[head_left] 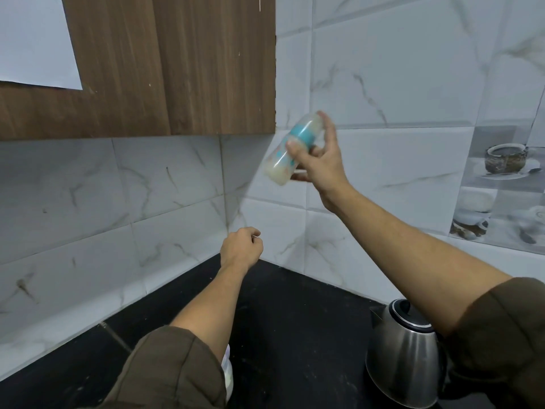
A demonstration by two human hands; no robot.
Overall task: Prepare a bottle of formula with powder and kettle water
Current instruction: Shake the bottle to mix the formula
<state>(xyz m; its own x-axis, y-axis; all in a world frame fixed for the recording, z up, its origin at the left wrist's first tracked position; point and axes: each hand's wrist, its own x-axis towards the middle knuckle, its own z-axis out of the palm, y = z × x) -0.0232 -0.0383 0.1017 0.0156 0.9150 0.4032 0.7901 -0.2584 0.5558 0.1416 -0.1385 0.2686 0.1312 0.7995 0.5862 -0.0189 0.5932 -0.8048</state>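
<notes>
Mixing step is judged to be in hand. The bottle (278, 163), teal-collared and holding pale milky liquid, is held tilted and blurred in the air before the tiled wall, gripped round its middle by the right hand (320, 163). The left hand (240, 250) is curled into a fist, nothing seen in it. The kettle (404, 364) is left on the counter (295, 320) below. Next: the bottle should be righted and checked for lumps.

The left sleeve (165, 370) is dark olive-brown fabric, bunched in folds, ending well behind the left hand (241, 250); the forearm (211, 308) between is bare. The right sleeve (498, 335) matches, ending well behind the right hand (320, 163).
</notes>
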